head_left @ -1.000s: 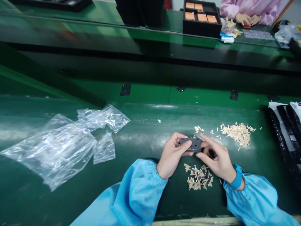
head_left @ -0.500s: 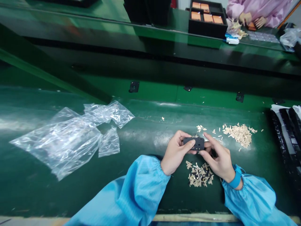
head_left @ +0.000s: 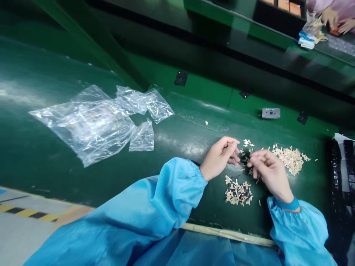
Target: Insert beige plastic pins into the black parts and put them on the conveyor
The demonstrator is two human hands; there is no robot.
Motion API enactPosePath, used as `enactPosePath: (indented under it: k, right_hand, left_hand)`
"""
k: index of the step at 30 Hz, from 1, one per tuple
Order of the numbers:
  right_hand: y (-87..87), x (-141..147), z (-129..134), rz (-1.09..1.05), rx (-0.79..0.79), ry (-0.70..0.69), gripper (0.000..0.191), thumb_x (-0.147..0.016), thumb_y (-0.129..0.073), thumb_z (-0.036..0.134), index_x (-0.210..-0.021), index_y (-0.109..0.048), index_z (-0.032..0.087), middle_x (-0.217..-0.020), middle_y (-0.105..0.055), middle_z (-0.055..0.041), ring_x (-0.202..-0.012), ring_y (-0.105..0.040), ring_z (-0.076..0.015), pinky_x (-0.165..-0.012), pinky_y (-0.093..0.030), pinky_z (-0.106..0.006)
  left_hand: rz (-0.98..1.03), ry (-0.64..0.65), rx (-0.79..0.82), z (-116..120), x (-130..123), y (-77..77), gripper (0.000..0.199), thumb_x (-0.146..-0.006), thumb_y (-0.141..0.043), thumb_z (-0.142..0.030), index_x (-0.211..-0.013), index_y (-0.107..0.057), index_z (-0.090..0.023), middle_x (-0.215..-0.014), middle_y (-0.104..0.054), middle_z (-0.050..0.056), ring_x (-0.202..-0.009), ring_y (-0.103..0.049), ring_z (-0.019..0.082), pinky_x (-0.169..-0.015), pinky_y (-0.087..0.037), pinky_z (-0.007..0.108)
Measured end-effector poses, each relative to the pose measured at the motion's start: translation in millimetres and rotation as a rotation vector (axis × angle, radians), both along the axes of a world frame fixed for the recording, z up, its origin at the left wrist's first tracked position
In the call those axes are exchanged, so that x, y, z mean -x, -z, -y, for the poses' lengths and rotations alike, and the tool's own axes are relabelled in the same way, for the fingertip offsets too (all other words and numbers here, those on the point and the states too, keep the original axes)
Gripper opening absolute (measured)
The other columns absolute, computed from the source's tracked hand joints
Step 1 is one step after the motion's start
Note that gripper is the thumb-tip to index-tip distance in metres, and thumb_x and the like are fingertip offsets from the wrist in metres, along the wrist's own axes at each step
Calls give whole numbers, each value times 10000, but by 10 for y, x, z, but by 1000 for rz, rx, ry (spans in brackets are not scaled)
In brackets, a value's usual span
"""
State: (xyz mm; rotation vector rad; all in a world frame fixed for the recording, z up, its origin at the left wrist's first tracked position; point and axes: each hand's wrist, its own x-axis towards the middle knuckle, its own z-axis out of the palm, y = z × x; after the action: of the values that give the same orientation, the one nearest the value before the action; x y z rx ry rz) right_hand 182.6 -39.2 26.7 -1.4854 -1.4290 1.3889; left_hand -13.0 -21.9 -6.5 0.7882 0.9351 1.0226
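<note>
My left hand (head_left: 222,155) hovers over the bench with loosely bent fingers, thumb apart from them, and nothing visible in it. Facing it, my right hand (head_left: 266,168) is slightly blurred, its fingers loosely curled and no object showing between them. Small pale flat pieces (head_left: 247,143) are scattered between and behind the hands. Nearer me lies a small heap of pale and dark pieces (head_left: 239,194). A larger heap of pale pieces (head_left: 291,159) sits right of and behind my right hand. At the bench's back rests a grey rectangular housing (head_left: 271,113) with a small square opening.
Clear plastic bags (head_left: 97,122) lie at the left. Flat black parts (head_left: 181,78) are along the back. Black trays (head_left: 340,170) stand at the right. Across the bench, a co-worker's hands (head_left: 330,18) are beside a black box (head_left: 280,18) holding orange items.
The dark housing has left my hands, and a grey housing now lies at the back of the bench. My hands have drawn apart. The view has turned and tilted.
</note>
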Motion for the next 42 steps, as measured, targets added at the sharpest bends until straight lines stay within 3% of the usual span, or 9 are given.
enactPosePath:
  k: [4,13,18,21,25,29,35,38,42]
  right_hand:
    - [19,-2,144,404,-156,-411,107,-954,-642,280,-883,-692,219,-814,-668,-29,-672,-611,-167,-616,-476,-283]
    - [22,77,279,778,-347,-587,162,-1034,-483,216,-944,-617,215,-902,-649,-57,-730,-641,-198,-639,-469,-300]
    - [35,24,207,615,-438,-398,141,-1040,-462,213,-955,-573,227,-892,-624,-65,-769,-625,-207,-681,-499,-317]
    - [101,-18,164,553,-576,-212,111,-1027,-487,198,-982,-582,233,-910,-630,-73,-828,-629,-217,-728,-521,-336]
    - [220,-25,162,533,-749,-222,155,-995,-527,123,-1033,-615,245,-933,-670,-69,-866,-653,-219,-769,-531,-352]
    - [277,-10,182,525,-846,-225,188,-972,-567,91,-1062,-623,247,-968,-693,-74,-891,-657,-221,-792,-528,-354]
    - [200,56,181,283,-404,15,88,-997,-580,295,-1024,-619,220,-820,-645,-39,-693,-607,-185,-616,-495,-307]
    - [163,90,172,174,-151,-18,178,-980,-592,383,-962,-624,209,-726,-600,-1,-583,-518,-147,-525,-414,-268]
    - [143,121,176,124,-66,-55,228,-939,-625,398,-816,-621,206,-617,-507,36,-534,-436,-124,-492,-345,-247]
  left_hand:
    - [18,20,-4,4,-4,10,329,-949,-597,-474,-1038,-589,-157,-866,-612,23,-665,-674,112,-568,-615,241]
    - [1,36,-1,7,3,-13,329,-943,-594,-474,-1020,-599,-154,-867,-609,23,-673,-669,115,-569,-613,242]
    - [-111,102,-25,17,31,-52,331,-939,-585,-482,-998,-617,-158,-867,-627,36,-680,-662,124,-492,-560,195]
    - [-187,293,-25,37,45,-63,379,-948,-548,-516,-945,-641,-148,-813,-655,46,-599,-627,114,-396,-482,165]
    - [-97,506,59,62,51,-79,453,-937,-529,-579,-874,-622,-140,-737,-658,45,-537,-610,110,-371,-462,174]
    - [-52,479,78,60,56,-112,376,-885,-636,-517,-790,-552,-164,-679,-618,-1,-483,-564,82,-367,-432,161]
    - [-287,362,-33,76,56,-119,241,-920,-579,-382,-819,-581,-163,-692,-639,-8,-444,-511,64,-394,-435,171]
    - [-427,328,-119,106,49,-111,200,-916,-572,-332,-808,-617,-170,-669,-638,-10,-505,-561,91,-426,-456,175]
    - [-513,303,-199,131,42,-121,155,-898,-584,-279,-787,-637,-185,-663,-655,-9,-589,-614,116,-472,-468,175]
